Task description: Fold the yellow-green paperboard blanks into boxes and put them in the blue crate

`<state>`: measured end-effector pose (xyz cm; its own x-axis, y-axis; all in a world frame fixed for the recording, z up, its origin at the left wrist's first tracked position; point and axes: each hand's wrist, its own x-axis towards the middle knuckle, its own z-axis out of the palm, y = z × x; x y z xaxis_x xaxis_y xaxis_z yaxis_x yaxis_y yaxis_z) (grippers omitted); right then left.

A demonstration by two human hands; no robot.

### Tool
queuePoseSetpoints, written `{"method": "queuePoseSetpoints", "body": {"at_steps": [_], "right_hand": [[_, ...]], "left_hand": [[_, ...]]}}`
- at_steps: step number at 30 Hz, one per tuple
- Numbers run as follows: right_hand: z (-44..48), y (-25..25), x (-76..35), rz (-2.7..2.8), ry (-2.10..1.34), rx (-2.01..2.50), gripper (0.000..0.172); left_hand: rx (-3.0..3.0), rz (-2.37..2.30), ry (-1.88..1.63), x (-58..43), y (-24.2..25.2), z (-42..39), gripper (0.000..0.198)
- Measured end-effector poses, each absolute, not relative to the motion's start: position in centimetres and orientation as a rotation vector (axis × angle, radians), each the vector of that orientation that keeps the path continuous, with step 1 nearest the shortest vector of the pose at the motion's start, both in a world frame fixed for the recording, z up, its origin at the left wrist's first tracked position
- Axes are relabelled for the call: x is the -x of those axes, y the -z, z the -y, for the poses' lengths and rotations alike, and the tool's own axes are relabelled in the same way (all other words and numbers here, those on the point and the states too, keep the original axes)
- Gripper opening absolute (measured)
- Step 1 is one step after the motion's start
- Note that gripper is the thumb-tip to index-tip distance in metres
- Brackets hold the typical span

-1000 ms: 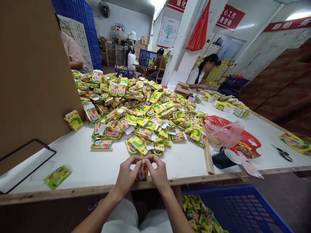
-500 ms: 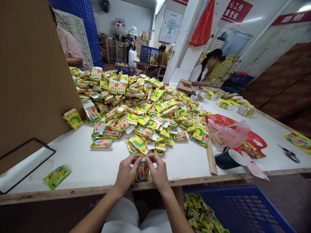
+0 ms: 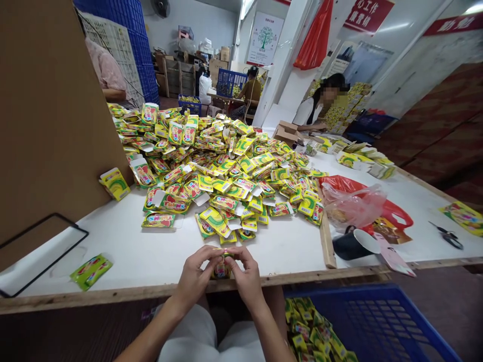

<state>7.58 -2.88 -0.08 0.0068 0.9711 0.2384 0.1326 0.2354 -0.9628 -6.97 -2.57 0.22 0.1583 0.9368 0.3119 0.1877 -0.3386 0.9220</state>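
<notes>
At the front edge of the white table [image 3: 151, 259], a small yellow-green candy box [image 3: 222, 270] stands between my two hands. My left hand [image 3: 198, 269] pinches its upper left side, and my right hand [image 3: 243, 269] grips the upper right. Fingers of both hands meet over the top of the box and hide much of it. Just beyond lies a big heap of similar small boxes [image 3: 226, 188], several with white end flaps sticking out.
A brown cardboard sheet [image 3: 49, 110] rises at left, near a green packet [image 3: 91, 271]. Right of a wooden strip [image 3: 327, 241] are a dark mug [image 3: 354, 245], plastic bags [image 3: 358, 206] and scissors [image 3: 449, 236]. Below right, a blue crate [image 3: 377, 317] holds boxes. Co-workers sit beyond.
My fingers have closed further over the top of the candy box, covering more of it. My hands stay at the table's front edge; the heap looks unchanged.
</notes>
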Motion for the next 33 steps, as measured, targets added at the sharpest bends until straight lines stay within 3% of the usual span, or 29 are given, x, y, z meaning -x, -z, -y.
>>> {"method": "queuePoseSetpoints", "body": {"at_steps": [4, 12, 18, 27, 33], "right_hand": [[3.9, -1.1, -9.1, 1.356, -0.795, 1.231, 0.013], [9.2, -3.9, -23.7, 1.332, -0.276, 1.902, 0.037], [10.4, -1.0, -21.4, 1.263, -0.6, 1.815, 0.039], [5.2, -1.9, -9.2, 1.465, -0.758, 1.316, 0.019], [1.1, -0.2, -6.2, 1.439, -0.813, 1.217, 0.047]], "left_hand": [[-1.713, -1.067, -1.179, 7.1, -0.5, 2.8, 0.029], [-2.382, -1.321, -0.912, 8.4, -0.7, -4.2, 0.048], [-2.561, -1.211, -0.818, 8.2, -2.3, -8.0, 0.027], [-1.931, -1.383, -1.395, 8.6, -1.9, -1.3, 0.025], [-1.986, -1.441, -1.446, 9.0, -3.0, -2.5, 0.026]]}}
